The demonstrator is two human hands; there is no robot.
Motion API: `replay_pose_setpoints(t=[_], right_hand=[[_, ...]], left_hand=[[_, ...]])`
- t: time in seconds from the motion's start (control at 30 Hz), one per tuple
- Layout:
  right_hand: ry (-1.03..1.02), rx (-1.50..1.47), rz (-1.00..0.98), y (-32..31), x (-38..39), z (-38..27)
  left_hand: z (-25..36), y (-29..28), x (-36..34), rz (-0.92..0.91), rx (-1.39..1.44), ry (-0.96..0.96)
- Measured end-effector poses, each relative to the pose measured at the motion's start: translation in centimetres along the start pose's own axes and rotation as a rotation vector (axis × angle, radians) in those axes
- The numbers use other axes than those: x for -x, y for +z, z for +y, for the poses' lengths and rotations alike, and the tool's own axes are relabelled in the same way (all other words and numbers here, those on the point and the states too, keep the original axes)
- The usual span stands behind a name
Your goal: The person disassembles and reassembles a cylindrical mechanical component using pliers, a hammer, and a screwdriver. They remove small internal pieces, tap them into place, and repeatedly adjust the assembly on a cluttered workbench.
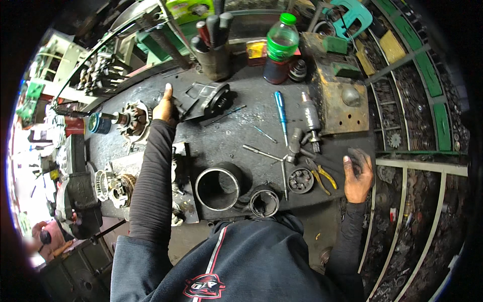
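At the far left of the bench, my left hand [163,106] is closed, thumb pointing away from me, with its fingers mostly hidden. A dark flat piece sticks out by them, too unclear to name. Right beside it lies a grey metal housing [214,96]; a finned rotor [135,121] stands to its left. My right hand [358,175] is at the bench's right edge, fingers loosely stretched and thumb apart. Under or beside its fingertips is the dark handle end of a hammer [295,143]. Yellow-handled pliers [322,177] lie to the left of that hand.
Nearest me are a wide metal ring [218,187] and a smaller round part [264,202]. A T-shaped wrench [283,162], a blue screwdriver [280,113] and a green-capped bottle [282,48] are farther off. A tool can [214,63] stands behind; parts shelves [422,163] line the right.
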State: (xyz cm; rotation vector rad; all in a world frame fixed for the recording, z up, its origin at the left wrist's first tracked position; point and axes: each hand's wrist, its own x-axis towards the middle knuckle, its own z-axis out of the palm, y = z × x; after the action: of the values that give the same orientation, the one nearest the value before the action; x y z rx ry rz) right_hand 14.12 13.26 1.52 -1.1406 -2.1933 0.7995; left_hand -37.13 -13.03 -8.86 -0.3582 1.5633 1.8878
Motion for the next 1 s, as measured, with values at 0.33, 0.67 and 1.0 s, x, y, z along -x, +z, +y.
replay_pose_setpoints(t=[0.33,0.67,1.0], right_hand=[[0.042,-0.017,-0.219,0.2,6.3,1.0],[-0.158,0.330,-0.386,6.7,9.4,1.5],[-0.252,0.204,-0.379,1.7,6.8,-5.5]], left_hand=[[3.6,-1.5,12.3,0.027,-0.419,0.254],[1.5,1.7,25.5,-0.029,-0.509,0.582],[-6.2,7.6,36.2,-0.483,-0.829,0.824]])
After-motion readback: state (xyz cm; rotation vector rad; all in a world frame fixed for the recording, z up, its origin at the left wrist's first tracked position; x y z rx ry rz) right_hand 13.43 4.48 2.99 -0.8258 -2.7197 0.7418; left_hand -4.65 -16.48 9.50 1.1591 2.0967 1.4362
